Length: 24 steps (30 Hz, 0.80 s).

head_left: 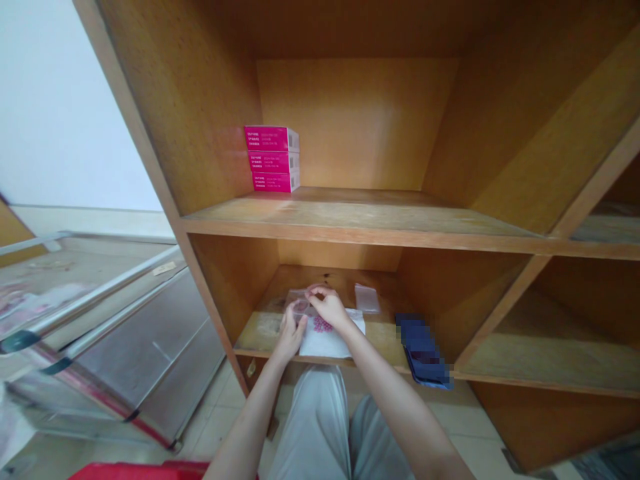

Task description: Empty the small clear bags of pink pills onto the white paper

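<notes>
The left hand and right hand pinch a clear plastic bag, fingers clamped together, near the lower shelf's front edge; open shelf lies at 3 o'clock.

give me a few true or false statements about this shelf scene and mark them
Three pink boxes stand stacked on the upper shelf: true.

The left hand holds a pink box: false, it and the right hand hold a small clear plastic bag over the lower shelf.

Small pink pieces show on a white sheet: true.

A dark blue item sits on the upper shelf: false, it lies at the lower shelf's front edge.

A second clear bag lies behind the hands: true.
</notes>
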### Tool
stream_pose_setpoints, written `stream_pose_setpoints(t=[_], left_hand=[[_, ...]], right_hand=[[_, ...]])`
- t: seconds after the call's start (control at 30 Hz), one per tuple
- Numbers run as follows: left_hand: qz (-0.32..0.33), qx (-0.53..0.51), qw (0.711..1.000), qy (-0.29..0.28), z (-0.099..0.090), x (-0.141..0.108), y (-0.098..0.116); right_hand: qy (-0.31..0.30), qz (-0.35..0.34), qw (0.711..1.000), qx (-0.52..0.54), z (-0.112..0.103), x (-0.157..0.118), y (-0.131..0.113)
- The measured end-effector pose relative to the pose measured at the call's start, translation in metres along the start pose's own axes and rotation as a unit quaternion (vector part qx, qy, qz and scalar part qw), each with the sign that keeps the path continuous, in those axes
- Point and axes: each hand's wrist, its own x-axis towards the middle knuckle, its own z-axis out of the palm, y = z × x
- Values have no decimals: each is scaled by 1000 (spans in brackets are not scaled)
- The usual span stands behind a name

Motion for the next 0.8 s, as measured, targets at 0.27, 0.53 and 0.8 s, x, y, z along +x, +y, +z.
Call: stream_pose_setpoints(t=[0.27, 0.53, 0.8], left_hand=[[-15, -9, 1000, -6, -1, -1, 0], [4, -12, 1000, -11, 0, 1, -5], [-9, -6, 1000, -10, 0, 0, -3]], right_hand=[[-85, 77, 956, -272, -3, -11, 27], [-145, 73, 922, -351, 11, -19, 36], [-27, 75, 963, -259, 6, -13, 32]])
